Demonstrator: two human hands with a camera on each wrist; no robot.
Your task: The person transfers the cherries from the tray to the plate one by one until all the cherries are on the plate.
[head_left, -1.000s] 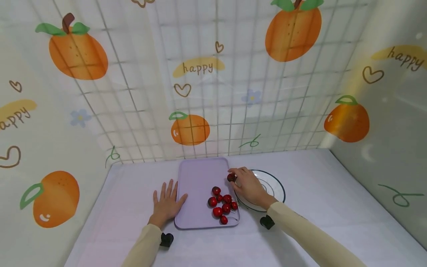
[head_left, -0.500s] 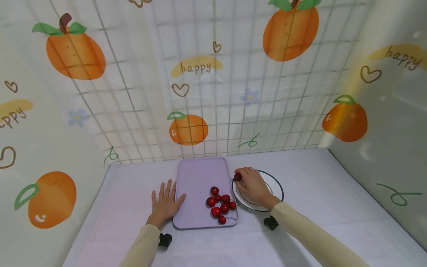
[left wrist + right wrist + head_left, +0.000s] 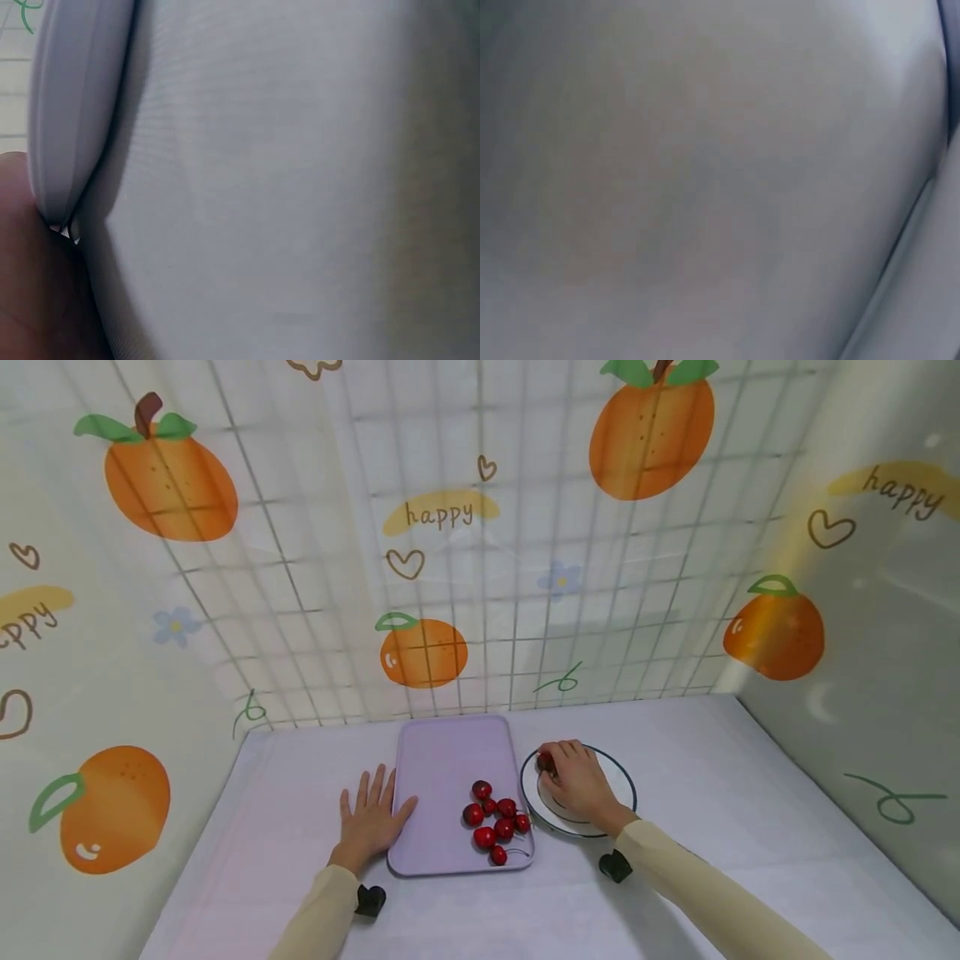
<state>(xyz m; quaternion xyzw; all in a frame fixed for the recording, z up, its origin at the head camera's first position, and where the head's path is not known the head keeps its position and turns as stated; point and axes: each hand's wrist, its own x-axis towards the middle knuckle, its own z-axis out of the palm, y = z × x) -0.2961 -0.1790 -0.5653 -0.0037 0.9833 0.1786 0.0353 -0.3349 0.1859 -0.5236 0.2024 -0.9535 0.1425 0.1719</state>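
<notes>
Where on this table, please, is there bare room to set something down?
Bare table lies right of the plate and left of the left hand. The far end of the purple tray is free. It is crowded at the tray's near right part, where the cherries cluster, and over the plate, where the right hand holds another cherry.

cream sleeves (image 3: 697, 878), small black wrist cameras (image 3: 371, 901)

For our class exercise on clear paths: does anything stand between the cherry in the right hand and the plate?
Nothing visible does. The right hand holds the cherry over the plate; the other cherries lie aside on the tray. The hand hides part of the plate, which cannot be judged.
</notes>
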